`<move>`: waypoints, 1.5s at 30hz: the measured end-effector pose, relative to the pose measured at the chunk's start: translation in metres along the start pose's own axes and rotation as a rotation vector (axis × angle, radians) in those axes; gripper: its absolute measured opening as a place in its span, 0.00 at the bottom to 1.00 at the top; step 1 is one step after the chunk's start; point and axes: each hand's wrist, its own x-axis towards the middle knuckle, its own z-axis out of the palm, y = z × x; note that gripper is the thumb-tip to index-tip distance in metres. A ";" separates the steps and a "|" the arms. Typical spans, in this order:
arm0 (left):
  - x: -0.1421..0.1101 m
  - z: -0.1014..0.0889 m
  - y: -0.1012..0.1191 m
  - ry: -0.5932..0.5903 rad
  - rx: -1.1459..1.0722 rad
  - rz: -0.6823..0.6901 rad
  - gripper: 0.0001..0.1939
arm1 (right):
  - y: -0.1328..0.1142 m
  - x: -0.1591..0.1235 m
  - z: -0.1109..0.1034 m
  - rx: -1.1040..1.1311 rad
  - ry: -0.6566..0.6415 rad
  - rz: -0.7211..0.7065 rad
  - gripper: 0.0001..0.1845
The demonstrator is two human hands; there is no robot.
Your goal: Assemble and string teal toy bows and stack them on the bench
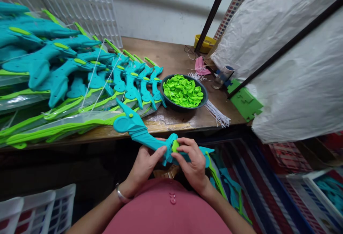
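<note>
A teal plastic toy bow (146, 137) with lime-green limbs lies across in front of my body, its left end over the table's front edge. My left hand (146, 160) is closed around its middle, thumb on top. Beside the thumb, a small lime-green plastic piece (175, 146) touches the bow's raised centre. My right hand (191, 162) pinches that piece between thumb and fingers. The underside of the bow's middle is hidden by my hands. Just beyond them, a dark bowl (184, 108) holds many similar lime-green pieces (183, 90).
Many teal and green bows (66, 59) are piled on the table (177, 125) to the left. White strips (218, 112) lie right of the bowl, near a green block (243, 100). White plastic baskets (40, 209) stand low left. More teal parts (232, 184) are below right.
</note>
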 end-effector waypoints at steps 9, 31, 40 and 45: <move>0.002 0.000 0.001 -0.019 0.004 0.034 0.23 | 0.006 -0.006 0.005 -0.027 -0.001 -0.101 0.10; -0.002 -0.003 0.003 -0.094 0.104 0.100 0.22 | -0.001 0.011 -0.010 0.142 -0.175 0.297 0.33; -0.004 -0.006 0.000 -0.157 0.335 0.234 0.17 | 0.007 0.006 -0.005 0.384 -0.342 0.550 0.20; -0.004 -0.007 -0.010 -0.135 0.450 0.308 0.12 | 0.006 0.000 -0.002 0.308 -0.285 0.482 0.18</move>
